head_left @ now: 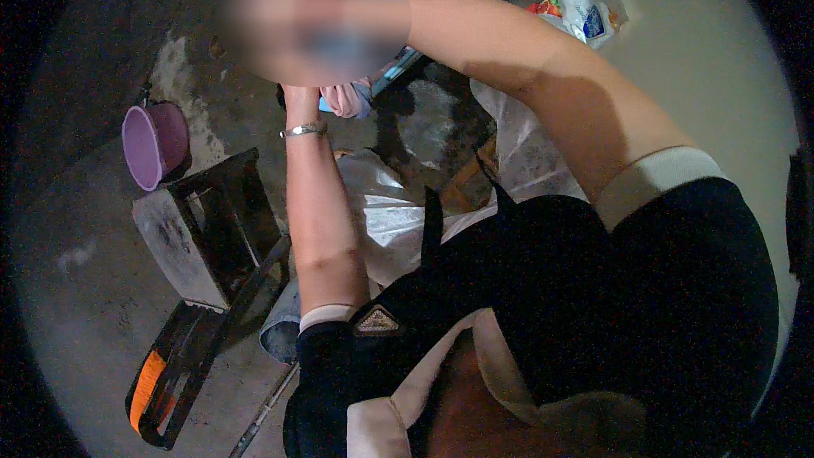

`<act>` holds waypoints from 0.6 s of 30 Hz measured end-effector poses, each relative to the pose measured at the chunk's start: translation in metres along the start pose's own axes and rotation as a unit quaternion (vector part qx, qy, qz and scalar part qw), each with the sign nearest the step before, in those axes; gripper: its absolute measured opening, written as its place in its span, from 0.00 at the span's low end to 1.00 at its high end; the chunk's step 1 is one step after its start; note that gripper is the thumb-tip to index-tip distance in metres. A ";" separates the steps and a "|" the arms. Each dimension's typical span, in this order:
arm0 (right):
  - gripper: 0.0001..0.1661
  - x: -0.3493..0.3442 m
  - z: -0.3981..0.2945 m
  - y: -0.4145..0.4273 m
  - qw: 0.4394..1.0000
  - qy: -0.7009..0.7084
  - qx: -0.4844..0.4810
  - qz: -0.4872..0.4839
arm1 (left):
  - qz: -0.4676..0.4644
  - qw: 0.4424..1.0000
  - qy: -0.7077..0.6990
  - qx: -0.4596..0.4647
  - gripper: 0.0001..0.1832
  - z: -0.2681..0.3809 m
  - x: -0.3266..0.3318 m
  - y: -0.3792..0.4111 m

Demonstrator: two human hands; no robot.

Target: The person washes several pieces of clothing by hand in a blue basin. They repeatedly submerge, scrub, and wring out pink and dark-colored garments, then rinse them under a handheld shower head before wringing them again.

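Note:
A blurred oval patch covers both hands, so their fingers and grasp are hidden. My left forearm (318,197), with a silver bracelet (303,131) at the wrist, reaches up into the lower edge of the blur. From the right, my right forearm (470,25) enters the same blur. Below the patch, beside my left wrist, hangs a bunched pink and grey cloth (346,99). A light-blue plastic tub (397,71) shows its rim around the blur; most of it is hidden. Whether either hand grips the cloth cannot be seen.
At left are a purple plastic basin (143,147) and a dark-framed seat (181,248) with an orange-banded part (147,388). A grey cylindrical container (280,337) and a thin pole (264,410) lie near my left elbow. Clear plastic sheeting (388,216) and a printed bag (591,9) are also present.

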State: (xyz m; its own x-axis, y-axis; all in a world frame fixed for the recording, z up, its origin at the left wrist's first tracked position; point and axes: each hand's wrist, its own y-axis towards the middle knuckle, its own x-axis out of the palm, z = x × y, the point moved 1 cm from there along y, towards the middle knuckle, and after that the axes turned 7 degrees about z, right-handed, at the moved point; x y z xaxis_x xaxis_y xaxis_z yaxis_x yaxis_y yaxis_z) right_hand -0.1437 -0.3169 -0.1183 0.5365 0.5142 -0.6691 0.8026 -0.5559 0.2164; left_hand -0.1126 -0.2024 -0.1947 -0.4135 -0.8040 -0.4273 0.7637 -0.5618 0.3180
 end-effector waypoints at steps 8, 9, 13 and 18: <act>0.19 0.015 0.027 0.009 0.997 0.073 -0.023 0.024 | -0.029 0.998 0.047 -0.020 0.18 0.041 -0.003 0.004; 0.20 0.028 0.048 0.025 0.989 0.127 -0.038 0.066 | -0.042 0.996 0.016 -0.077 0.22 0.048 0.000 0.011; 0.27 0.002 0.072 0.038 0.902 0.424 -0.055 -0.066 | -0.084 0.960 -0.144 -0.225 0.29 0.002 -0.042 0.055; 0.47 -0.008 0.081 0.016 0.824 0.472 0.149 -0.277 | -0.120 0.972 0.178 -0.091 0.34 -0.012 -0.083 0.066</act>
State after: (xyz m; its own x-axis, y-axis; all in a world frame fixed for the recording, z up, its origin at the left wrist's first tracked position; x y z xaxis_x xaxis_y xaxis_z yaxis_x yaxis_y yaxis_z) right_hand -0.1561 -0.3833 -0.1669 0.1865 0.9435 0.2741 0.9683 -0.1292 -0.2140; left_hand -0.0220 -0.1705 -0.1481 -0.4179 -0.5172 -0.7469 0.7545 -0.6555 0.0318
